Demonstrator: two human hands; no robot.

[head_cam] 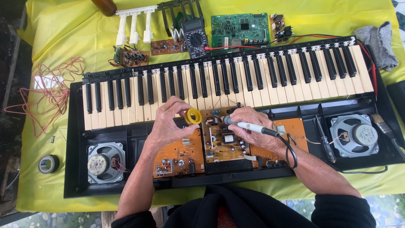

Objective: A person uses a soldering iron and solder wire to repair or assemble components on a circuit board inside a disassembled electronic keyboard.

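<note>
My left hand pinches a small yellow spool, probably solder wire, over the opened keyboard. Just to its right, my right hand grips a grey-handled soldering iron with a black cable; its tip points left at the brown circuit board in the middle of the black keyboard case. An orange circuit board lies under my left wrist. The row of black and white keys runs just beyond both hands.
Speakers sit at the case's left and right. A screwdriver and a brush lie near the right speaker. Beyond the keys are a multimeter, a green board, loose keys. Red wire, tape roll, grey cloth.
</note>
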